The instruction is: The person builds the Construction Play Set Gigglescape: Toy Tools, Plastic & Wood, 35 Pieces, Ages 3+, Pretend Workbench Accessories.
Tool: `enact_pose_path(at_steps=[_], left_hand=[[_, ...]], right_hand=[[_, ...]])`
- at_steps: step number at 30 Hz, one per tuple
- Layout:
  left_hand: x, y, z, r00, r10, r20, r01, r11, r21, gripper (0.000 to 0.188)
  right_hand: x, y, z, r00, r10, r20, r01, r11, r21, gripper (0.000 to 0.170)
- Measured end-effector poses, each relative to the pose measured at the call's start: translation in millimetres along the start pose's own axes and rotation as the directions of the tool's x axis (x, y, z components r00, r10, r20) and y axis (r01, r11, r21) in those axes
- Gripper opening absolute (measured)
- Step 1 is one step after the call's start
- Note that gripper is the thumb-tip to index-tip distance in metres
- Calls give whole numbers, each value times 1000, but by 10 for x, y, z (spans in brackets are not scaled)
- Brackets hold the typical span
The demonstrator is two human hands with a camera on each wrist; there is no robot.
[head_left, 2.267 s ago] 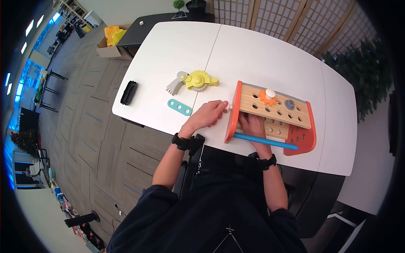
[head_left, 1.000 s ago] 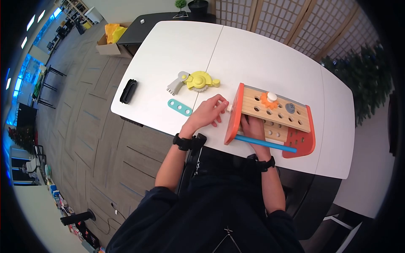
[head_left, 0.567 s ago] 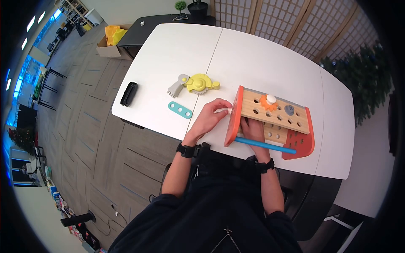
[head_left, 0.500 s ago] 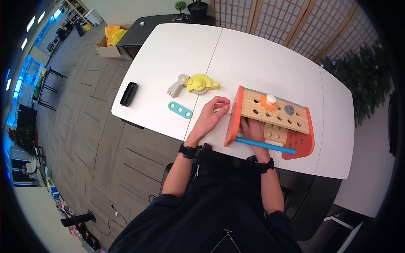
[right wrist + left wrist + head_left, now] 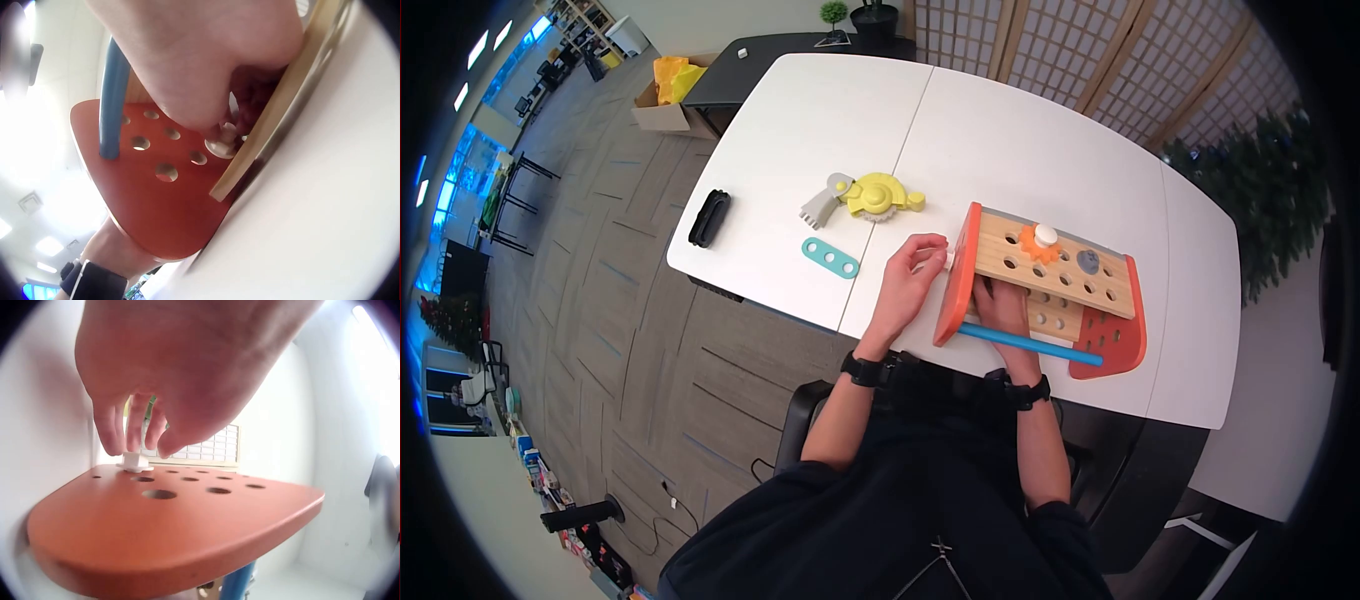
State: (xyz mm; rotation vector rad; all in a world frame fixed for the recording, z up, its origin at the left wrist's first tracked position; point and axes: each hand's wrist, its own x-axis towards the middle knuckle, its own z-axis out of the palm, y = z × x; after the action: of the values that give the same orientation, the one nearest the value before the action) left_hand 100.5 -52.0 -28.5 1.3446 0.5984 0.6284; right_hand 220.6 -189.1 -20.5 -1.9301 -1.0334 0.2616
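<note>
A toy workbench has a red side panel (image 5: 962,275), holed wooden boards (image 5: 1055,262) and a blue bar (image 5: 1030,343). In the left wrist view, a white hex bolt head (image 5: 135,462) stands on the red panel's outer face. My left hand (image 5: 908,285) reaches to it, fingertips beside the head, with a gap showing between thumb and bolt. My right hand (image 5: 1003,308) is inside the bench, under the upper board. In the right wrist view its fingers pinch a white nut (image 5: 220,149) against the panel's inner face; the fingertips are partly hidden.
Left of the bench lie a yellow and grey toy saw (image 5: 870,196) and a teal strip with three holes (image 5: 830,257). A black case (image 5: 710,218) lies by the left edge of the white table (image 5: 840,110). An orange gear (image 5: 1040,243) sits atop the bench.
My left hand has let go of the bolt, turned and come back beside it, its wrist swinging rightward. The right hand stays inside the bench.
</note>
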Motion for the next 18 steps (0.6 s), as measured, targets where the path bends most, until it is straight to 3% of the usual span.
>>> enact_pose_path(at_steps=[2,5,8,12,14,17,18], left_hand=[[3,11,30,997,-64,-53,72,986,151,19],[12,96,20,993,-115,30,107,977,184,19],[37,-51,-65,993,-37,114,42,998,-39,17],[-6,-64,-49,999,-6,51,16,977,-214,17],[-4,-80,-20,999,35,-37,-42,980,-194,19],[55,-72,-14,999,-33,39,27,991,130,21],[51,-58,-11,998,-48,50,41,989,144,21]], right_hand=[[-10,-9,-4,1000,2,1,-2,1000,-15,28],[2,13,0,1000,0,1,0,1000,-18,28],[8,66,20,1000,14,12,-14,1000,19,29],[20,76,6,1000,9,20,-10,999,31,29],[23,62,9,1000,3,8,-3,1000,19,29],[9,52,9,998,53,20,-54,998,38,29],[13,48,5,997,76,27,-77,996,50,29]])
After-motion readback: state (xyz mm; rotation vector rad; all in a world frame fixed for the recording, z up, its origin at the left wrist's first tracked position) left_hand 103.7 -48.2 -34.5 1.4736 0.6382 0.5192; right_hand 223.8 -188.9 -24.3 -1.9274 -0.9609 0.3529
